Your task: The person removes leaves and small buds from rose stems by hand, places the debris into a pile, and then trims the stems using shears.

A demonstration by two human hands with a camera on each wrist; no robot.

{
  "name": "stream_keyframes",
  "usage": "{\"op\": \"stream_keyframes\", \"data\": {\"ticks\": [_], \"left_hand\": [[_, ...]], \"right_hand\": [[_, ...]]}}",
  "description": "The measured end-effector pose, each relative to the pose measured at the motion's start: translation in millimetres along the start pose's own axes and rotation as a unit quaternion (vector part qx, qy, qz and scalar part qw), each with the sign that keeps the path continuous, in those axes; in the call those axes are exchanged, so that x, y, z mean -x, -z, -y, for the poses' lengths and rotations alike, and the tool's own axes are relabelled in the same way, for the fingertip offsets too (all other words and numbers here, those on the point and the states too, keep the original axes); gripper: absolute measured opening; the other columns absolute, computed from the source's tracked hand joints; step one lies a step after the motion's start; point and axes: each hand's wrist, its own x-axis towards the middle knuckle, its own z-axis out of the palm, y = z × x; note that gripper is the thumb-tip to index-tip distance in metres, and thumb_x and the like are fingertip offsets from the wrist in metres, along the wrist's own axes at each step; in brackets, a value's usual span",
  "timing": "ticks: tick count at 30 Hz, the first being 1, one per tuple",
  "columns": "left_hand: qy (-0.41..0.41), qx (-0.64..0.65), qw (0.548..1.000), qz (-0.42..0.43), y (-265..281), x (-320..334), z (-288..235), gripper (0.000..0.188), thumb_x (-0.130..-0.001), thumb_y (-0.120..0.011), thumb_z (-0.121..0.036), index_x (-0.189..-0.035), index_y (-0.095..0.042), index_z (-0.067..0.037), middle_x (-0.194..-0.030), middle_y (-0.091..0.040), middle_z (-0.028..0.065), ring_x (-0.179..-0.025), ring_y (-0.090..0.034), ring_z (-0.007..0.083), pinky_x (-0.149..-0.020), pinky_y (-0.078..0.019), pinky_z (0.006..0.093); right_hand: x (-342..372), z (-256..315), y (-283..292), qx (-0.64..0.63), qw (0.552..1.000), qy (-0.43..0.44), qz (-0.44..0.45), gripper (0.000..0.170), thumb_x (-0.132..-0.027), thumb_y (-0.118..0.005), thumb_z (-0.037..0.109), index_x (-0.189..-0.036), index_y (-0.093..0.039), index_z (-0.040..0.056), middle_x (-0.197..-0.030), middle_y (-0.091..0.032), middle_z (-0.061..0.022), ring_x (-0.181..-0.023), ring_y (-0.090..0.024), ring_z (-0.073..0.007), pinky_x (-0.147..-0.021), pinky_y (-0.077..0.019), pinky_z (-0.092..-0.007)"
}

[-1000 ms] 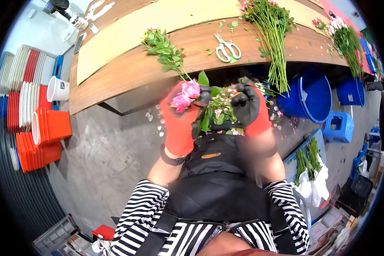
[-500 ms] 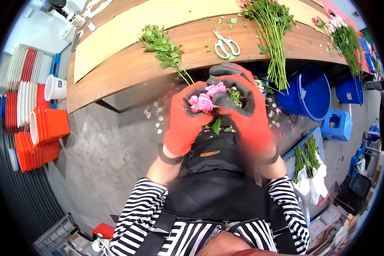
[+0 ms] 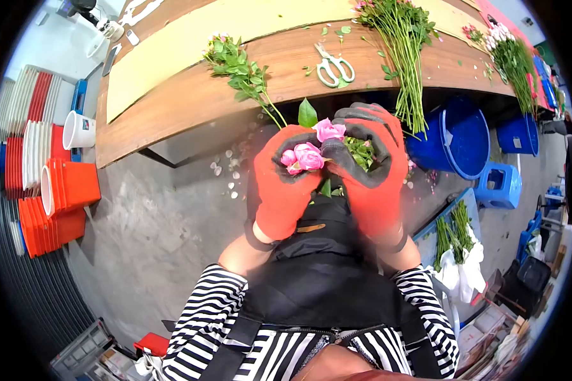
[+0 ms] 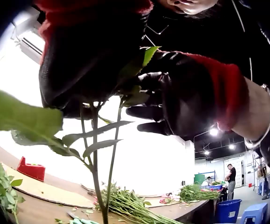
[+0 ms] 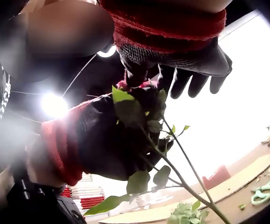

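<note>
Both hands wear red gloves with black palms and meet in front of the apron. In the head view, the left hand (image 3: 285,184) grips a stem of pink roses (image 3: 306,157) just below the blooms. Its leafy stem (image 4: 95,175) runs down from the fist in the left wrist view. The right hand (image 3: 378,171) holds thumb and forefinger to the upper bloom (image 3: 330,129), pinching at its petals. In the right wrist view, the right hand's other fingers (image 5: 198,84) extend past the bloom. The black palm of the left hand (image 5: 109,135) wraps the stem there.
On the wooden table lie a leafy rose stem (image 3: 241,71), pale-green-handled scissors (image 3: 334,66) and a large bundle of stems (image 3: 407,63). Blue buckets (image 3: 454,136) and a blue stool (image 3: 499,186) stand at right. Petals (image 3: 225,168) litter the floor; orange bins (image 3: 70,184) stand at left.
The right hand has come in from the right to the rose blooms, and its fingers have closed in on the upper one. The left hand has shifted slightly right, still gripping the stem.
</note>
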Motion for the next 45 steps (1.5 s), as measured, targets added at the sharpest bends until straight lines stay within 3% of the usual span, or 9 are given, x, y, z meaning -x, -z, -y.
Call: {"op": "stream_keyframes", "data": {"ticks": [6,12,16,19,24,31,36,39,45], "left_hand": [[-0.022,0.006,1.000,0.006,-2,-1,-2,0.033,-0.065,-0.058,0.001,-0.098,-0.063,0.003,-0.091,-0.062,0.0036,-0.082,-0.057,0.0111,-0.076,-0.0465,0.0252],[0.042,0.046,0.996,0.070,4,-5,-8,0.033,-0.066,-0.058,0.002,-0.098,-0.064,0.003,-0.088,-0.062,0.0028,-0.082,-0.057,0.0099,-0.075,-0.0459,0.0237],[-0.008,-0.017,0.997,0.076,8,-4,-5,0.034,-0.066,-0.059,0.003,-0.099,-0.065,0.003,-0.091,-0.063,0.0036,-0.083,-0.058,0.0106,-0.075,-0.0466,0.0244],[-0.025,-0.062,0.993,0.094,12,-5,-4,0.035,-0.064,-0.063,0.003,-0.099,-0.067,0.001,-0.094,-0.065,0.0060,-0.087,-0.060,0.0147,-0.079,-0.0474,0.0270],[-0.060,-0.133,0.980,0.132,6,-2,-6,0.040,-0.056,-0.076,-0.003,-0.096,-0.069,-0.005,-0.097,-0.067,0.0100,-0.097,-0.059,0.0320,-0.094,-0.0453,0.0406],[-0.249,-0.279,0.907,0.192,4,-2,-11,0.041,-0.056,-0.078,-0.010,-0.096,-0.071,-0.010,-0.097,-0.067,0.0046,-0.095,-0.059,0.0301,-0.096,-0.0424,0.0429],[-0.156,-0.139,0.956,0.203,19,-9,-9,0.038,-0.063,-0.072,-0.006,-0.101,-0.070,-0.006,-0.096,-0.067,0.0064,-0.090,-0.061,0.0235,-0.093,-0.0433,0.0383],[-0.006,0.017,0.986,0.164,21,-7,-12,0.035,-0.068,-0.067,-0.003,-0.103,-0.069,-0.003,-0.098,-0.067,0.0081,-0.091,-0.061,0.0180,-0.089,-0.0453,0.0328],[0.047,0.076,0.990,0.106,17,-9,-11,0.037,-0.067,-0.049,0.005,-0.101,-0.065,0.003,-0.096,-0.064,0.0038,-0.086,-0.058,0.0129,-0.081,-0.0446,0.0250]], "right_hand": [[6,0,-1,-0.120,0.989,-0.082,0.002,0.041,-0.067,-0.072,0.001,-0.107,-0.065,0.0044,-0.114,-0.062,-0.0103,-0.111,-0.055,-0.0266,-0.100,-0.0385,-0.0390],[-4,-32,-5,-0.544,0.811,-0.213,0.039,0.023,-0.079,-0.065,0.001,-0.102,-0.060,-0.0012,-0.100,-0.064,-0.0082,-0.103,-0.057,-0.0149,-0.091,-0.0446,-0.0278],[-16,-20,6,-0.356,0.910,-0.210,-0.044,0.043,-0.076,-0.071,0.007,-0.117,-0.061,0.0010,-0.118,-0.062,-0.0087,-0.111,-0.057,-0.0184,-0.100,-0.0422,-0.0333],[-29,0,42,-0.136,0.978,-0.073,0.139,0.053,-0.072,-0.073,0.007,-0.123,-0.062,0.0051,-0.126,-0.059,-0.0077,-0.119,-0.053,-0.0230,-0.104,-0.0397,-0.0361],[-45,31,62,0.215,0.922,0.204,0.250,0.051,-0.063,-0.081,0.015,-0.111,-0.065,0.0129,-0.116,-0.060,-0.0094,-0.114,-0.052,-0.0322,-0.101,-0.0359,-0.0471],[-65,31,69,0.148,0.911,-0.034,0.385,0.039,-0.072,-0.075,0.021,-0.105,-0.063,0.0047,-0.101,-0.064,-0.0140,-0.096,-0.060,-0.0332,-0.087,-0.0468,-0.0386],[-71,-20,61,0.015,0.902,-0.238,0.361,0.040,-0.080,-0.068,0.010,-0.119,-0.060,0.0020,-0.112,-0.065,-0.0125,-0.107,-0.061,-0.0200,-0.094,-0.0472,-0.0339],[-45,-9,50,-0.211,0.937,-0.167,0.223,0.040,-0.078,-0.069,0.004,-0.117,-0.061,0.0007,-0.115,-0.063,-0.0100,-0.110,-0.058,-0.0179,-0.097,-0.0444,-0.0328],[-22,0,22,-0.149,0.972,-0.052,0.176,0.044,-0.064,-0.078,0.000,-0.106,-0.066,0.0013,-0.110,-0.064,-0.0097,-0.107,-0.059,-0.0244,-0.095,-0.0445,-0.0348]]}}
